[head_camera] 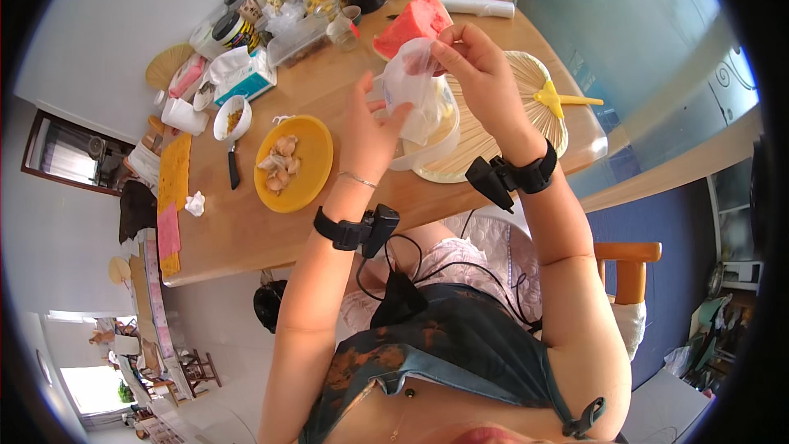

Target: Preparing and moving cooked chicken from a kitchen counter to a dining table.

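Observation:
My right hand (478, 74) pinches the top edge of a thin translucent plastic bag (414, 83) between thumb and fingertips. The bag hangs above a white plastic container (410, 160), which it partly covers; pale contents show beside it. Fingers apart, my left hand (373, 129) is raised at the bag's left side. Its thumb lies close to the bag, and I cannot tell whether they touch. Left of that hand, a yellow plate (314, 163) holds several garlic bulbs (280, 163). A cut piece of watermelon (413, 24) lies just beyond the bag.
A woven hand fan (524, 95) with a yellow handle lies under the container. A knife with a black handle (233, 166), a white bowl (233, 118) and a tissue box (246, 77) stand left. Jars and bags crowd the wooden table's (345, 83) far side. Black cables (444, 268) cross my lap.

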`<state>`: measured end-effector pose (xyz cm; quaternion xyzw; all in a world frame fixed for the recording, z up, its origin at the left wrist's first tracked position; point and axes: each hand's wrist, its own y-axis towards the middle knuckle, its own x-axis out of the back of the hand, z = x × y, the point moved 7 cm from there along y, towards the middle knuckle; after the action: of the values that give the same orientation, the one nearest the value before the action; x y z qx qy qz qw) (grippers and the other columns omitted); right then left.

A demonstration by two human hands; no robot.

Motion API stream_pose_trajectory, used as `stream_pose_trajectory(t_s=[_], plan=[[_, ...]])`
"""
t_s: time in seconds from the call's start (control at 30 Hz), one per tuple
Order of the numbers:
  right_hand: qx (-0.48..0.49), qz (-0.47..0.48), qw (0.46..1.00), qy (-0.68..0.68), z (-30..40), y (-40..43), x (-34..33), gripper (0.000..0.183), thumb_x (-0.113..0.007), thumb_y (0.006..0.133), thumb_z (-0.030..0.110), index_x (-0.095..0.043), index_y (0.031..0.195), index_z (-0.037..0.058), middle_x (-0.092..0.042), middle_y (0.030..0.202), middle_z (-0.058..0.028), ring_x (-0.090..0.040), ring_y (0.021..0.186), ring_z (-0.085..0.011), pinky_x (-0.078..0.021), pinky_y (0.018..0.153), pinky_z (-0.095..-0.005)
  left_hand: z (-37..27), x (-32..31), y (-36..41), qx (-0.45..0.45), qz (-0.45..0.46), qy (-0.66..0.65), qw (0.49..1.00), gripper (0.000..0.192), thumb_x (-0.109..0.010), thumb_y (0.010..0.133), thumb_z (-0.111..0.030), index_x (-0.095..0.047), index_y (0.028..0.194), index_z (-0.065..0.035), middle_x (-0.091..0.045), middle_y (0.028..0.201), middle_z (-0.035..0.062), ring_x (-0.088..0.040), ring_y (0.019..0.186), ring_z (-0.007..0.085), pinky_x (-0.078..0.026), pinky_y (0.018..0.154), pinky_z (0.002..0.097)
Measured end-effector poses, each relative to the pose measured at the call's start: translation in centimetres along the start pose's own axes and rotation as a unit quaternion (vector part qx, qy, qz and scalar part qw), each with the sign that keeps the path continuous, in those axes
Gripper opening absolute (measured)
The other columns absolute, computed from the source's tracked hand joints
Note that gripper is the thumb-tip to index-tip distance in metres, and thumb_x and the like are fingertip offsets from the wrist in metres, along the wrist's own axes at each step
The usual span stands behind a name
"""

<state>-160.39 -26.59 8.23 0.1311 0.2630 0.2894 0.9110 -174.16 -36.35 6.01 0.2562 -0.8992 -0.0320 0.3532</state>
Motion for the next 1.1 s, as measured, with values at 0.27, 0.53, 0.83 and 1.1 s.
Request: stream_pose_trajectory(t_s=[0.27, 0.53, 0.83, 1.1], plan=[[-0.017, -0.059, 0.986, -0.152, 1.1, 0.0, 2.1, 0.016, -0.061, 0.085, 0.01, -0.05, 0.088, -0.0005, -0.062, 0.08, -0.0054, -0.057, 0.074, -0.007, -0.045, 0.061, -0.0222, -0.2, 4.4, 2.0, 0.018, -0.032, -0.007, 0.999, 0.019, -0.051, 0.092, -0.02, -0.059, 0.086, -0.0041, -0.063, 0.078, 0.002, -0.057, 0.062, 0.0074, -0.043, 0.054, 0.0189], [0.01, -0.002, 0.915, -0.404, 0.1, -1.3, 2.1, 0.034, -0.07, 0.078, 0.027, -0.057, 0.092, -0.0009, -0.056, 0.077, -0.0012, -0.047, 0.065, -0.0083, -0.039, 0.058, -0.0229, -0.5, 3.4, 1.2, 0.191, 0.036, -0.419, 0.887, 0.018, -0.047, 0.092, -0.017, -0.056, 0.092, -0.0014, -0.064, 0.089, 0.0103, -0.065, 0.078, 0.0201, -0.053, 0.067, 0.032], [-0.186, 0.022, 0.963, -0.193, -3.3, -2.5, 3.4, 0.025, -0.062, 0.085, 0.026, -0.059, 0.085, 0.0021, -0.057, 0.075, 0.0011, -0.05, 0.068, -0.0071, -0.0392, 0.062, -0.0207, 4.4, 1.6, 0.7, 0.294, 0.079, -0.59, 0.748, 0.02, -0.044, 0.09, -0.009, -0.053, 0.101, 0.0051, -0.062, 0.095, 0.0144, -0.061, 0.091, 0.0257, -0.049, 0.083, 0.0392], [-0.26, -0.069, 0.943, 0.196, -6.0, -3.4, 3.8, 0.012, -0.052, 0.091, 0.017, -0.055, 0.092, 0.0056, -0.061, 0.086, -0.0023, -0.057, 0.076, -0.0091, -0.046, 0.07, -0.0232, 3.2, -0.6, 0.3, 0.308, 0.097, -0.604, 0.728, 0.025, -0.057, 0.083, -0.006, -0.048, 0.106, 0.0014, -0.056, 0.104, 0.0099, -0.055, 0.095, 0.0213, -0.047, 0.084, 0.035]])
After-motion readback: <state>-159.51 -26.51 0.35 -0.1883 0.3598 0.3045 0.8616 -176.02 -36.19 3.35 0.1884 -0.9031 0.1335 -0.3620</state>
